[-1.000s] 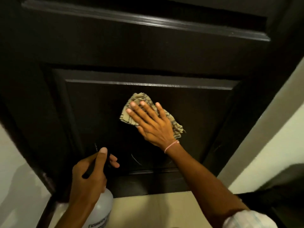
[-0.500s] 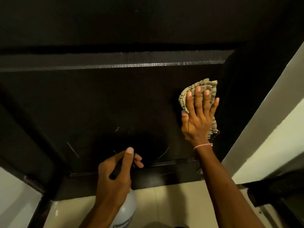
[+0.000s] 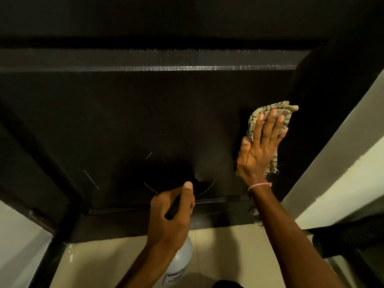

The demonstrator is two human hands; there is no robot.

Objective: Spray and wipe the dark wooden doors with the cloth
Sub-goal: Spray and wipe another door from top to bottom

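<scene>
Swept to the right edge of the dark door (image 3: 145, 113) panel, the soft, limp cloth (image 3: 268, 113) lies pinned under the flat, straight-fingered right hand (image 3: 259, 150), best held bunched, while the left hand (image 3: 170, 217) clutches the light spray bottle (image 3: 178, 265).

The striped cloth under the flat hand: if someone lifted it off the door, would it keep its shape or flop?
Probably floppy: the cloth lies bunched in soft folds, with a frayed edge trailing beside the right hand. Likely light, since flat fingers alone pin it against the upright door.
</scene>
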